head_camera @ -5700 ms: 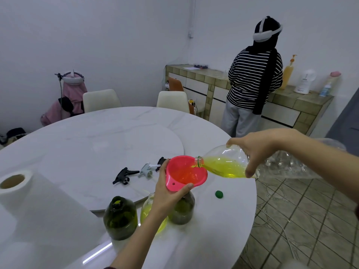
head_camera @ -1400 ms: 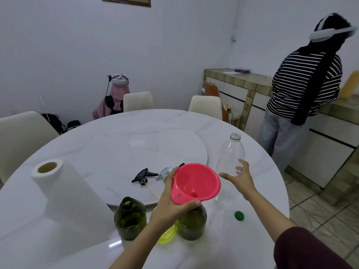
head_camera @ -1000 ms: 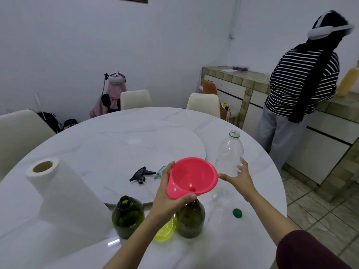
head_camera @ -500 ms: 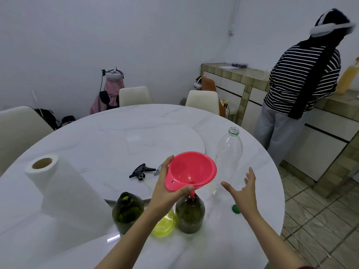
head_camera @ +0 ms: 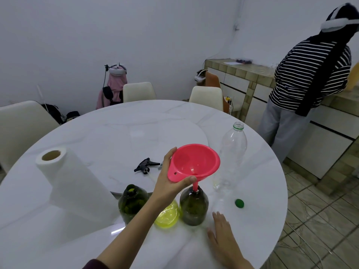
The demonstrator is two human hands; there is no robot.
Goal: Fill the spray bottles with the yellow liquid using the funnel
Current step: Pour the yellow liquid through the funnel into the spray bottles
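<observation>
My left hand [head_camera: 171,183] holds the pink funnel [head_camera: 194,162] by its rim, tilted, with the spout in the neck of the right dark green bottle [head_camera: 193,207]. A second dark green bottle [head_camera: 132,202] stands to the left, and a clear bottle of yellow liquid [head_camera: 168,214] sits between them, partly hidden by my wrist. The empty clear plastic bottle [head_camera: 232,152] stands upright further right, its green cap [head_camera: 239,203] lying on the table. My right hand [head_camera: 223,239] is open, low over the table near the right bottle.
A paper towel roll [head_camera: 66,177] stands at the left. Spray heads [head_camera: 145,165] lie on the raised turntable [head_camera: 136,133]. The table edge [head_camera: 279,220] drops off to the right onto a tiled floor. A person in a striped top [head_camera: 303,84] stands at the counter.
The plastic bottle went from pouring to standing empty on the table. My right hand let it go and dropped toward me. The funnel's spout now sits in the right bottle's neck.
</observation>
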